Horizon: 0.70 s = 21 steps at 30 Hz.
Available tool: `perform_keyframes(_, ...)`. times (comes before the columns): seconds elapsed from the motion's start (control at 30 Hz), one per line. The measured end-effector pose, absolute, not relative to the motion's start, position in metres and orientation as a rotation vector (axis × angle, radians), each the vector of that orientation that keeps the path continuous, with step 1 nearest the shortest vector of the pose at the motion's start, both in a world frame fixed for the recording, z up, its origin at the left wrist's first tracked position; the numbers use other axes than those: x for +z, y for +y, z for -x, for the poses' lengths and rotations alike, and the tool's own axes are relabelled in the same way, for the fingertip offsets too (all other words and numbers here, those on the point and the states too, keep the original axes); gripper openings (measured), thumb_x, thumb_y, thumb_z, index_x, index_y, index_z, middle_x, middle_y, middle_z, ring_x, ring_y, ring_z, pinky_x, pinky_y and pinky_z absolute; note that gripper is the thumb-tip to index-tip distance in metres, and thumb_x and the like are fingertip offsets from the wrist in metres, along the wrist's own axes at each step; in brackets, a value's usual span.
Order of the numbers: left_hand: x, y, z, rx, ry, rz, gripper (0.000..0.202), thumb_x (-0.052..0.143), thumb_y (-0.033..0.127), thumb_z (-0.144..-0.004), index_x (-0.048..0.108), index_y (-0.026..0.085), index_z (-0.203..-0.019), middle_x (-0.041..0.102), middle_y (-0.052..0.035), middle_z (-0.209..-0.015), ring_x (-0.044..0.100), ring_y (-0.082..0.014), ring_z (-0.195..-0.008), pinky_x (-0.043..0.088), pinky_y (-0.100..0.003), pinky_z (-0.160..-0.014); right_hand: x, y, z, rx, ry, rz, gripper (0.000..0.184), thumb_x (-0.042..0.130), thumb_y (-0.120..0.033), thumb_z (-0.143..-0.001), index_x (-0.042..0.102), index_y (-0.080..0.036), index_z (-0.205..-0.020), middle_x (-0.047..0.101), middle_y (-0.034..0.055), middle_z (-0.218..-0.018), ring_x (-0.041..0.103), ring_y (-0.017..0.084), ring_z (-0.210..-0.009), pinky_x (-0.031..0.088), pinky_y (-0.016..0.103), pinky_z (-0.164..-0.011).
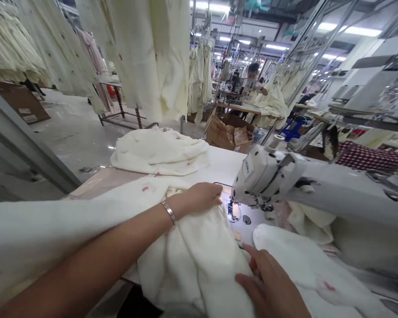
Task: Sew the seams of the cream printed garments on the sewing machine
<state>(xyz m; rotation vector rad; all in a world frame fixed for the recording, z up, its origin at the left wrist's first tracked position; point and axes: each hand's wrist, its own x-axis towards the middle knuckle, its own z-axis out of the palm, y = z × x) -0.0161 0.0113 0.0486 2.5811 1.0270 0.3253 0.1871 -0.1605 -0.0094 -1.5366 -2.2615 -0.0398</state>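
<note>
A cream garment [199,260] with small red marks lies bunched on the sewing table in front of me. My left hand [202,196], with a metal bracelet on the wrist, rests flat on the cloth just left of the sewing machine's needle [232,207], fingers curled over the fabric edge. My right hand [272,287] lies on the cloth at the near edge, fingers stretched forward and pressing it down. The white sewing machine [268,174] reaches across from the right, its head above the fabric.
A folded pile of cream cloth [159,150] sits at the table's far side. Another cream piece [305,260] lies to the right under the machine arm. Cream garments [152,57] hang overhead. A cardboard box [228,132] stands behind, and a person [252,77] works at a distant table.
</note>
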Motion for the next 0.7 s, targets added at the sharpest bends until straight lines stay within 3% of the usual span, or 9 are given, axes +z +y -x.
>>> perform_keyframes(0.07,0.067,0.001,0.029,0.347,0.978,-2.548,0.011,0.042,0.025,-0.088,0.049,0.016,-0.089,0.061,-0.0026,-0.085,0.057,-0.0147,-0.077,0.046,-0.025,-0.069,-0.008,-0.158,-0.192,-0.136,-2.243,1.549,0.032,0.048,-0.031,-0.086,0.049,-0.019,-0.116,0.062,0.001,-0.077,0.062,0.014,-0.063,0.053,0.023,-0.054)
perform_keyframes(0.13,0.084,-0.027,0.048,0.345,0.891,-2.516,0.011,0.036,0.014,-0.086,0.047,0.017,-0.087,0.059,-0.0008,-0.083,0.055,-0.0118,-0.074,0.045,-0.02,-0.064,-0.001,-0.16,-0.2,-0.29,-2.24,1.505,0.02,0.045,-0.027,-0.087,0.058,-0.021,-0.102,0.06,0.0021,-0.075,0.06,0.015,-0.064,0.05,0.025,-0.054)
perform_keyframes(0.2,0.092,-0.065,0.068,0.277,0.827,-2.579,0.015,0.039,0.004,-0.074,0.046,0.017,-0.078,0.056,-0.0006,-0.08,0.053,-0.0128,-0.072,0.043,-0.022,-0.063,0.008,-0.168,-0.208,-0.398,-2.243,1.428,0.018,0.044,-0.023,-0.087,0.061,-0.021,-0.087,0.057,0.0032,-0.074,0.057,0.015,-0.065,0.047,0.027,-0.055)
perform_keyframes(0.27,0.09,-0.1,0.083,0.188,0.773,-2.78,0.019,0.045,0.003,-0.064,0.047,0.018,-0.075,0.055,-0.0026,-0.081,0.05,-0.0165,-0.073,0.04,-0.027,-0.064,0.015,-0.18,-0.212,-0.4,-2.281,1.337,0.017,0.044,-0.021,-0.087,0.061,-0.022,-0.085,0.056,0.005,-0.08,0.057,0.016,-0.071,0.046,0.028,-0.058)
perform_keyframes(0.43,0.069,-0.13,0.092,0.123,0.684,-2.993,0.029,0.054,0.003,-0.062,0.05,0.017,-0.086,0.055,-0.0054,-0.097,0.048,-0.0201,-0.089,0.036,-0.035,-0.085,0.021,-0.195,-0.213,-0.384,-2.346,1.267,0.015,0.046,-0.021,-0.086,0.061,-0.023,-0.09,0.056,0.0074,-0.1,0.056,0.018,-0.086,0.046,0.03,-0.066)
perform_keyframes(0.57,0.056,-0.105,0.09,0.166,0.617,-3.058,0.011,0.054,0.007,-0.075,0.052,0.017,-0.08,0.057,-0.0055,-0.095,0.051,-0.0195,-0.094,0.032,-0.037,-0.094,0.028,-0.192,-0.214,-0.354,-2.348,1.284,0.017,0.043,-0.024,-0.089,0.059,-0.022,-0.092,0.059,0.0046,-0.086,0.056,0.017,-0.079,0.045,0.029,-0.064)
perform_keyframes(0.7,0.05,-0.093,0.091,0.224,0.529,-3.076,0.01,0.047,0.01,-0.087,0.055,0.016,-0.083,0.061,-0.0055,-0.097,0.054,-0.0157,-0.095,0.033,-0.032,-0.097,0.028,-0.192,-0.227,-0.436,-2.372,1.22,0.023,0.043,-0.032,-0.09,0.06,-0.02,-0.1,0.059,0.0027,-0.075,0.056,0.015,-0.068,0.045,0.027,-0.06)
